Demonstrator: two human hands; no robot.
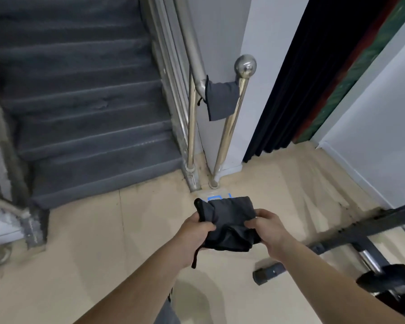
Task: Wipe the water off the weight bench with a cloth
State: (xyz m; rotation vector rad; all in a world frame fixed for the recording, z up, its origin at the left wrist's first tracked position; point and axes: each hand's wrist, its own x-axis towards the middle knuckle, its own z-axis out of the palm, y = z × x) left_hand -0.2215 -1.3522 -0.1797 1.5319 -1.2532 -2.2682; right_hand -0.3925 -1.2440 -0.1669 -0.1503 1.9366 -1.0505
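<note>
A dark grey cloth (229,218) is bunched between both hands, at the centre of the view, above the beige floor. My left hand (198,230) grips its left edge and my right hand (270,228) grips its right edge. A thin dark cord hangs from the cloth's lower left. Only part of the weight bench shows: black metal frame bars (360,228) and a chrome bar with a black end at the lower right. The bench pad is out of view.
A second dark cloth (221,99) hangs on the steel stair railing (230,127). Grey carpeted stairs (84,118) rise at the left. A black curtain (302,78) and white wall stand at the right. A clear plastic item with blue marks (216,195) lies by the railing base.
</note>
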